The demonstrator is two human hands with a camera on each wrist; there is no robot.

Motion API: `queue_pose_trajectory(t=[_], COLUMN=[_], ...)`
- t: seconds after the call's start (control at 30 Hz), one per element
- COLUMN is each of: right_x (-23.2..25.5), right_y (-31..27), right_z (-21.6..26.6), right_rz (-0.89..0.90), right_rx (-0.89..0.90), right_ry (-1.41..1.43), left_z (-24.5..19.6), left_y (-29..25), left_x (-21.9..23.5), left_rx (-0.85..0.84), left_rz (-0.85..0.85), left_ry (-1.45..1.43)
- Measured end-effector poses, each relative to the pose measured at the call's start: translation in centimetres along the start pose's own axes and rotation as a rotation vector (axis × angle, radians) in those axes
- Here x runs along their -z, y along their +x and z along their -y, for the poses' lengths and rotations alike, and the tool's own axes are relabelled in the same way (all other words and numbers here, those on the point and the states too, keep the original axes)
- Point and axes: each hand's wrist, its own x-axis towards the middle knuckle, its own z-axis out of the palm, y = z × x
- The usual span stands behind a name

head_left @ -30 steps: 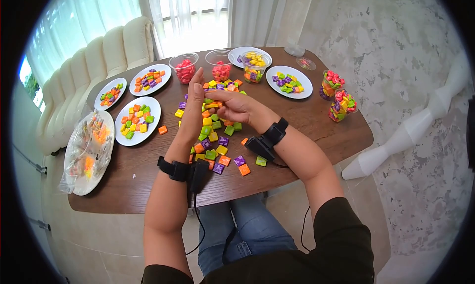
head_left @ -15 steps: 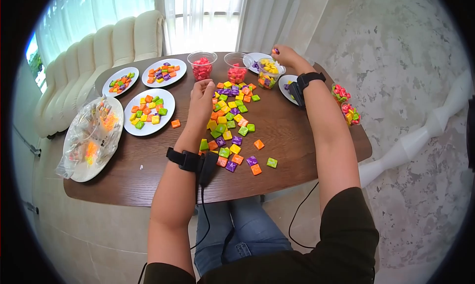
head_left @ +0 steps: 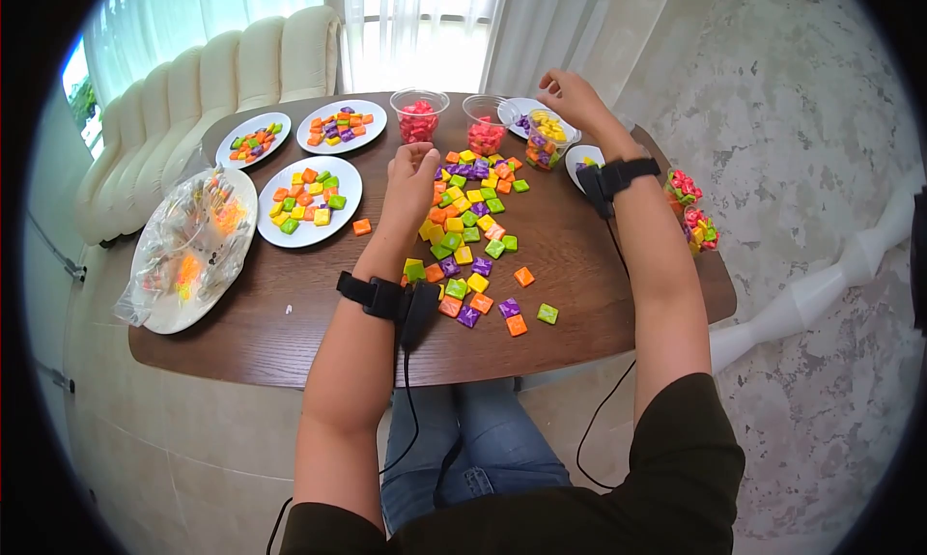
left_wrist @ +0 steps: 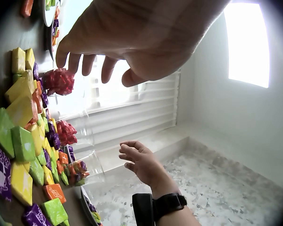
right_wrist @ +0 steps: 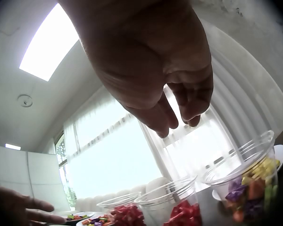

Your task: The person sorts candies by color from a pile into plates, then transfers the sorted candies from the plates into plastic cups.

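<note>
The left hand point(head_left: 409, 183) hovers by the left side of the pile of wrapped sweets point(head_left: 468, 217), fingers loosely bent and holding nothing; in the left wrist view the fingers of the left hand point(left_wrist: 127, 42) hang apart. Above the back right plate point(head_left: 521, 107) is the right hand point(head_left: 577, 101), raised beside the cup of mixed sweets point(head_left: 547, 140). In the right wrist view the right hand point(right_wrist: 155, 70) has bent fingers with no sweet visible between them. Two cups of red sweets point(head_left: 417, 118) stand left of the mixed cup.
Three white plates of sweets point(head_left: 309, 228) stand on the left, near a large oval plate under plastic point(head_left: 169, 309). Filled cups point(head_left: 697, 228) stand at the right edge of the table point(head_left: 241, 347), and a plate point(head_left: 576, 159) is partly behind the right wrist. A cream sofa point(head_left: 208, 101) lies beyond.
The right hand went from beside the left hand to the back right, where it held small sweets half a second ago; none show now. The left hand lowered its fingers, staying by the pile.
</note>
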Motion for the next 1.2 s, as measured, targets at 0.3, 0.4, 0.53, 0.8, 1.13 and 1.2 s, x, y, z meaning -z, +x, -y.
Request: queue_pose_trajectory(t=[0.3,0.4,0.53,0.8,1.13,1.2], right_x=[-6.5,-6.1,-6.0,-6.7,-5.4,-4.9], right_y=[-10.0,-9.9,-10.7,-10.7,-9.9,-9.4], right_z=[7.2,7.5,7.6,6.9,6.8,5.9], right_rz=[0.668,0.727,0.656,0.59,0.555,0.589], right_rx=[0.258,0.268,0.176,0.255,0.141,-0.034], right_ry=[0.142,0.04,0.053,0.123,0.676,1.164], left_z=[-1.2,-1.0,-1.6,-2.5,-2.2,-2.5], left_y=[-2.2,-2.2,-2.4,-2.7,-2.1,-1.8], left_x=[1.5,1.6,1.8,1.7,2.2,2.4], left_rx=[-0.008,-0.018,-0.052,-0.059,-0.077,-0.023], left_rz=[0.554,0.635,0.639,0.646,0.495,0.427], left_ry=[0.835,0.943,0.952,0.994,0.77,0.676])
